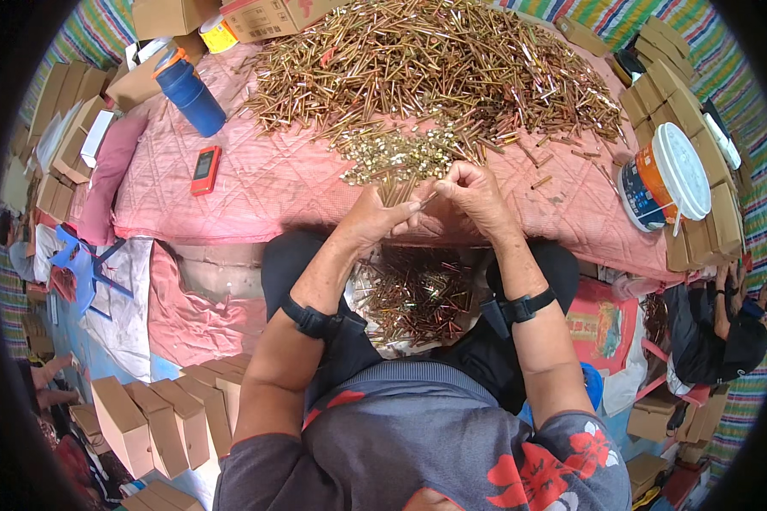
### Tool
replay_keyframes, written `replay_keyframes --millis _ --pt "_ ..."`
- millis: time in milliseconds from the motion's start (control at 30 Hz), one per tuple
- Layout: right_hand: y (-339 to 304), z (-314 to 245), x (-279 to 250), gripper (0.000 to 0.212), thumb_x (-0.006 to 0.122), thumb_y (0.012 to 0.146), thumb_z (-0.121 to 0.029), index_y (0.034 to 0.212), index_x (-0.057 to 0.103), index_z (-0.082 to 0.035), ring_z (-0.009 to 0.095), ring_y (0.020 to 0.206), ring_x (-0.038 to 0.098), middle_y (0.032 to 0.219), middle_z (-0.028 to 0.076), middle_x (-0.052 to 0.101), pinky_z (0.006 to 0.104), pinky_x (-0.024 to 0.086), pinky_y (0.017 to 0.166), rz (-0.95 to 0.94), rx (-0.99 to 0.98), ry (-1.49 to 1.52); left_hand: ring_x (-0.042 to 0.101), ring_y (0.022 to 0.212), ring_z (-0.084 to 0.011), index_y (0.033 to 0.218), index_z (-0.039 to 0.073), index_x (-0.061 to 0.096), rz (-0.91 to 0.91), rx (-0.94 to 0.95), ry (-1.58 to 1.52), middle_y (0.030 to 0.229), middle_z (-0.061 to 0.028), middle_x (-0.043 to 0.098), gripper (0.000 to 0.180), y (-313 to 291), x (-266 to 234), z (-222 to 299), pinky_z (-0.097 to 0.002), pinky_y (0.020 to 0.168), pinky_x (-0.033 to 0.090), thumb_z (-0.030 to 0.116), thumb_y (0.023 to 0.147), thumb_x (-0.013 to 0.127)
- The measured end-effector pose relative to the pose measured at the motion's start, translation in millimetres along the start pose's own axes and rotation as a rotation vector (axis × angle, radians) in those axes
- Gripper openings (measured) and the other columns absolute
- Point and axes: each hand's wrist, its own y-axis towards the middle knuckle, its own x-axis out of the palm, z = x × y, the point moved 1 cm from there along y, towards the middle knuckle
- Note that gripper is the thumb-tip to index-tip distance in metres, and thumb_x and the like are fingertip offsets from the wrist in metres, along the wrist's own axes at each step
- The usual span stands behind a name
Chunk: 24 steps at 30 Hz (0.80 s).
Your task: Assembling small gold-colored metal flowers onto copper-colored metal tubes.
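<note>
A bundle of slim brass-coloured tubes (395, 189) stands up out of my left hand (373, 216), whose fingers are wrapped round it. My right hand (477, 198) is closed in a pinch close beside it, at the end of a thin piece that reaches toward my left fingertips. What sits between the right fingertips is too small to make out. Just beyond both hands lies a heap of small whitish-gold pieces (400, 153). Behind that spreads a large pile of brass-coloured tubes (435, 64) on a pink quilted cover (273, 183). More tubes (418, 298) lie low between my knees.
On the cover's left side are a blue bottle (191, 98) with an orange top and a red handheld device (204, 170). A white-lidded bucket (669, 179) stands at the right edge. Cardboard boxes (166, 422) line both sides. Another person (716, 332) sits at far right.
</note>
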Motion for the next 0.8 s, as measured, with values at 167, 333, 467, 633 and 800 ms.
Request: replay_keyframes --millis 167,333,467,633,800 --pt "-2 -4 2 0.010 0.070 0.082 -0.010 0.079 0.062 -0.006 0.001 0.061 0.045 0.068 -0.008 0.053 0.0183 0.037 0.054 -0.044 0.083 0.174 0.047 0.050 -0.0045 0.094 0.002 0.058 -0.014 -0.007 -0.030 0.066 -0.0021 0.058 0.016 -2 1 3 -0.0167 0.043 0.034 0.013 0.086 0.067" --pt "-2 -5 -2 0.009 0.068 0.085 -0.013 0.083 0.064 -0.006 0.001 0.059 0.047 0.070 -0.007 0.056 0.0173 0.037 0.052 0.006 -0.013 -0.078 0.058 0.059 -0.0120 0.090 -0.001 0.059 -0.064 -0.014 -0.045 0.064 -0.0010 0.056 0.010 -3 5 8 -0.0357 0.075 0.056 0.008 0.087 0.059" --pt "-10 -9 -5 0.012 0.066 0.087 -0.016 0.083 0.065 -0.005 0.004 0.061 0.050 0.072 -0.005 0.059 0.0196 0.040 0.054 -0.098 0.050 0.078 0.058 0.060 -0.0124 0.092 -0.002 0.059 -0.001 -0.040 -0.017 0.065 -0.0016 0.057 0.011 -6 5 12 -0.0363 0.075 0.056 0.008 0.087 0.060" --pt "-10 -8 -10 0.014 0.065 0.087 -0.017 0.081 0.064 -0.003 0.006 0.063 0.051 0.072 -0.005 0.059 0.0214 0.043 0.059 0.051 -0.037 -0.177 0.051 0.055 -0.0072 0.097 0.000 0.058 -0.089 -0.114 0.073 0.071 -0.0025 0.059 0.016 -5 3 7 -0.0203 0.052 0.045 0.011 0.087 0.062" --pt "-7 0 -54 0.010 0.066 0.084 -0.011 0.079 0.064 -0.003 0.008 0.063 0.053 0.067 -0.003 0.058 0.0236 0.044 0.059 0.320 -0.124 -0.319 0.046 0.051 -0.0041 0.100 -0.001 0.062 -0.093 -0.105 0.146 0.071 -0.0026 0.060 0.022 -4 5 1 -0.0172 0.045 0.034 0.018 0.089 0.065"
